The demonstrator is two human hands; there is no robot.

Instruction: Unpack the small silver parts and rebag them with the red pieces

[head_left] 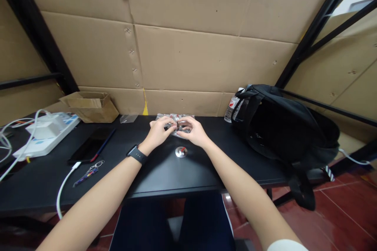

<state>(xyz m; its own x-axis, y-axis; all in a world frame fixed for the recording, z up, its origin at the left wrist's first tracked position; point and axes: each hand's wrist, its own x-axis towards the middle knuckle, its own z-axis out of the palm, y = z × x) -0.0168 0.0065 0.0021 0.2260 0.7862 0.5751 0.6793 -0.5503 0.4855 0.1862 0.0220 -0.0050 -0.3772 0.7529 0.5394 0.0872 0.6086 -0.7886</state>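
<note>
My left hand (159, 130) and my right hand (193, 131) meet over a clear plastic bag of small red and grey parts (174, 119) at the back middle of the black table (165, 172). Both hands have their fingers curled in a pinch on a tiny dark piece (177, 126) held between them. I cannot make out what the piece is. A black watch (137, 154) sits on my left wrist. A small round metal disc with a red mark (181, 151) lies on the table just in front of my hands.
A black backpack (282, 129) fills the table's right side, with a water bottle (232, 108) behind it. At the left lie a dark phone (88, 147), a keychain (88, 174), a white cable (63, 188), a white power strip with a charger (44, 133) and an open cardboard box (91, 106).
</note>
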